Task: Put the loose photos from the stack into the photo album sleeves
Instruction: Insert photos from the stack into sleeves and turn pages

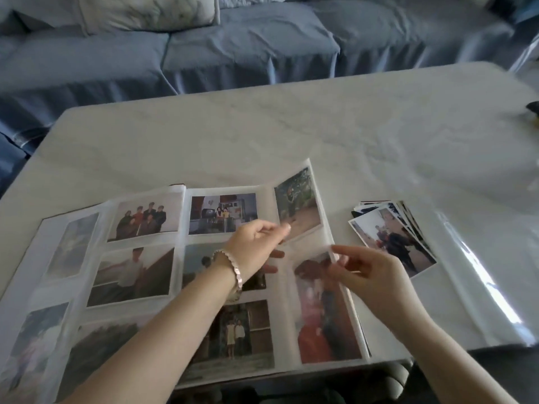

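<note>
Head camera caught the left hand (256, 243) pinching a photo (298, 204) over the album (267, 209), right hand (372, 277) seemingly pinching the clear sleeve edge (334, 252).

The single head-worn camera looked forward and steeply down, from above and behind the left hand (256, 243) and right hand (376, 275), near enough that both sat large in the lower middle. Beyond the hands its wide lens reached across the table (291, 135) to the sofa (233, 48).
</note>
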`<state>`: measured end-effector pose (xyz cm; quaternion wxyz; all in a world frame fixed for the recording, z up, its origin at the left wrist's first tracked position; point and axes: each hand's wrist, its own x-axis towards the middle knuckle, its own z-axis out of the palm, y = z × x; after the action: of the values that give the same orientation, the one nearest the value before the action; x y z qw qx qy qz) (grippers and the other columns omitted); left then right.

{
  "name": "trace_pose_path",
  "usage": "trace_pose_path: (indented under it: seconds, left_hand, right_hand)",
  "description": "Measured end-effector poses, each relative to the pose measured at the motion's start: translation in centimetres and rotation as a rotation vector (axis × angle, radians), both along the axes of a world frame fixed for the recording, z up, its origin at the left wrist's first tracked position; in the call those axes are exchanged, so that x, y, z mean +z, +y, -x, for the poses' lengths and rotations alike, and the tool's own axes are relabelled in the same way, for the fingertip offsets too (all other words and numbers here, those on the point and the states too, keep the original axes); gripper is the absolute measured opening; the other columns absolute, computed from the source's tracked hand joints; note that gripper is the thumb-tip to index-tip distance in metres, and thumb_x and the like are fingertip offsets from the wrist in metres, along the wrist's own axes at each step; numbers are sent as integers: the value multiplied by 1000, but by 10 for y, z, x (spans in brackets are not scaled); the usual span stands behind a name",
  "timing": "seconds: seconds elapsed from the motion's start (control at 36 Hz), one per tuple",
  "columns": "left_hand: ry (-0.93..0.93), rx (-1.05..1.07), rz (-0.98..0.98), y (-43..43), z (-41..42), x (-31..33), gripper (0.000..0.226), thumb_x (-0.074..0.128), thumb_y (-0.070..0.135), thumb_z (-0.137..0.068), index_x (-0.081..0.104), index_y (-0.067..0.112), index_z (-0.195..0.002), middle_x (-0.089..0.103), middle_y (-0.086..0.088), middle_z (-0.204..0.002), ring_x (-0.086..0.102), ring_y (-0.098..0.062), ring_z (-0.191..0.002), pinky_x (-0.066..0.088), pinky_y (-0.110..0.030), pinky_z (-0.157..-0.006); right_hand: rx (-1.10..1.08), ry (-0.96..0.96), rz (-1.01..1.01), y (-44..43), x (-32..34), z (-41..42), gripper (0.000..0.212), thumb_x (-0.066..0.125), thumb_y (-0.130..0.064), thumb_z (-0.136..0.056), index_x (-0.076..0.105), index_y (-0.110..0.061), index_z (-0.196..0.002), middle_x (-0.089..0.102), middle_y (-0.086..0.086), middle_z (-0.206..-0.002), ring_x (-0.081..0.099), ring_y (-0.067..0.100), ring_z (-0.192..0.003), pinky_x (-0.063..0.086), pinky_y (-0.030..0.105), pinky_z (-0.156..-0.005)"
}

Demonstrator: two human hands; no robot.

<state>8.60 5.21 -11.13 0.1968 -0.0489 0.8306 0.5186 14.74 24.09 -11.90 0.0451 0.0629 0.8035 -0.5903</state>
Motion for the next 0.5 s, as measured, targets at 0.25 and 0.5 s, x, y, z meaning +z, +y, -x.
trace_pose_path:
  seconds: [0.25, 0.5]
  left_hand:
    - [-42, 6, 108, 26, 17, 18, 39, 70, 55, -72, 58, 24, -93, 64, 4, -92, 64, -9, -82, 56, -24, -53]
    - [-62, 29, -25, 13, 16, 17, 26, 63, 25, -87, 65, 14, -64, 67, 2, -70, 69, -7, -66, 55, -25, -49]
  right_hand:
    - [138, 175, -58, -16, 10, 0, 45, 71, -8, -79, 58, -48, -96, 62, -11, -80, 61, 2, -74, 50, 11, -69]
    - [140, 152, -49, -15, 8, 1, 35, 73, -19, -77, 60, -46, -96, 62, -11, -79, 62, 3, -73, 51, 12, -67]
